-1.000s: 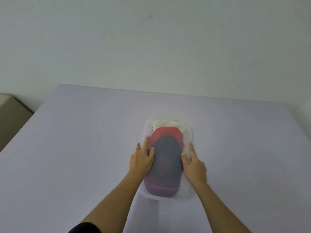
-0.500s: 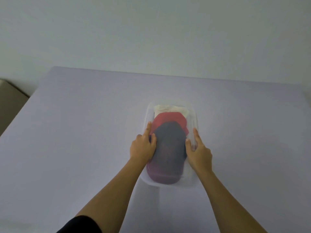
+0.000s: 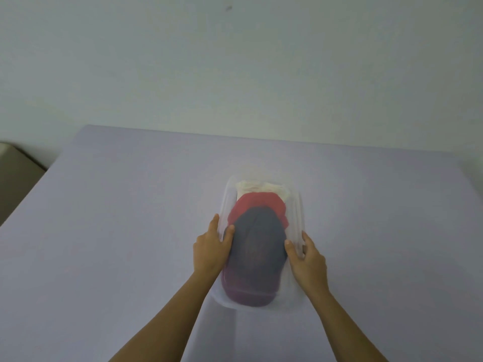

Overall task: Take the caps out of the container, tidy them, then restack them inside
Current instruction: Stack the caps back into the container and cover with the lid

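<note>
Inside the clear container (image 3: 297, 214) lie a navy cap (image 3: 257, 246), red cap (image 3: 257, 204), cream cap (image 3: 261, 186).

Head camera looks forward and down across table (image 3: 104, 244) toward wall (image 3: 235, 61).

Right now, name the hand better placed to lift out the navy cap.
Right, narrowly. The right hand and left hand each grip a container wall, thumbs by the navy cap. A gap beside the right wall leaves room to reach in; on the left the cap lies against the wall.
</note>
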`<state>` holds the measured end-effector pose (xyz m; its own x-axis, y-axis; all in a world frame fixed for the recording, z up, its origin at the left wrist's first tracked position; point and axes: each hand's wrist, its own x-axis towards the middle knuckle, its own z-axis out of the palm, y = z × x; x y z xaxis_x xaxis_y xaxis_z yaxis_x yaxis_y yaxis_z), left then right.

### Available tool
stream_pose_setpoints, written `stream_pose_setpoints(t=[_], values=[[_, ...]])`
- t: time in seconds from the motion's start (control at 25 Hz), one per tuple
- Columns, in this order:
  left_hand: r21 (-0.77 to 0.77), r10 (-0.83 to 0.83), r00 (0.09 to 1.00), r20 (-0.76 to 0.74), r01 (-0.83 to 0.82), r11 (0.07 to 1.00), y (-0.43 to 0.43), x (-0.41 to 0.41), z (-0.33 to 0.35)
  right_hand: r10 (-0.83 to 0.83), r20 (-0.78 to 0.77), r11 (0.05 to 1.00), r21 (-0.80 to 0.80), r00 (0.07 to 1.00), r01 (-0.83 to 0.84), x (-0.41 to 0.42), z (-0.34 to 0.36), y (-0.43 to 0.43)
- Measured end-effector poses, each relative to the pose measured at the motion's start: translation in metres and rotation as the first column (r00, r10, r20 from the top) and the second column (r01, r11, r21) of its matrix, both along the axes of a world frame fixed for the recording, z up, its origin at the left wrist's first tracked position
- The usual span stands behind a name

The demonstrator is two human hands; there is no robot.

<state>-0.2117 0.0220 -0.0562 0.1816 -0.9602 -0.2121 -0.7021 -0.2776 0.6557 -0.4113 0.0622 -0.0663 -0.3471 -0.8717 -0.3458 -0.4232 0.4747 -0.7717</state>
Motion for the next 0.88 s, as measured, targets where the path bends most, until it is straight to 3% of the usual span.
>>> stream_pose_setpoints(t=[0.32,0.88], values=[[-0.05,0.015,0.998,-0.059,-0.018,0.999,-0.085,-0.025,0.021,-0.013,0.008,0.993,-0.118,1.0,0.014,-0.028,0.021,-0.087],[-0.001,0.012,1.0,-0.001,-0.012,1.0,-0.22,-0.047,-0.008,0.027,-0.023,0.996,-0.086,0.999,-0.029,-0.055,-0.006,-0.222]])
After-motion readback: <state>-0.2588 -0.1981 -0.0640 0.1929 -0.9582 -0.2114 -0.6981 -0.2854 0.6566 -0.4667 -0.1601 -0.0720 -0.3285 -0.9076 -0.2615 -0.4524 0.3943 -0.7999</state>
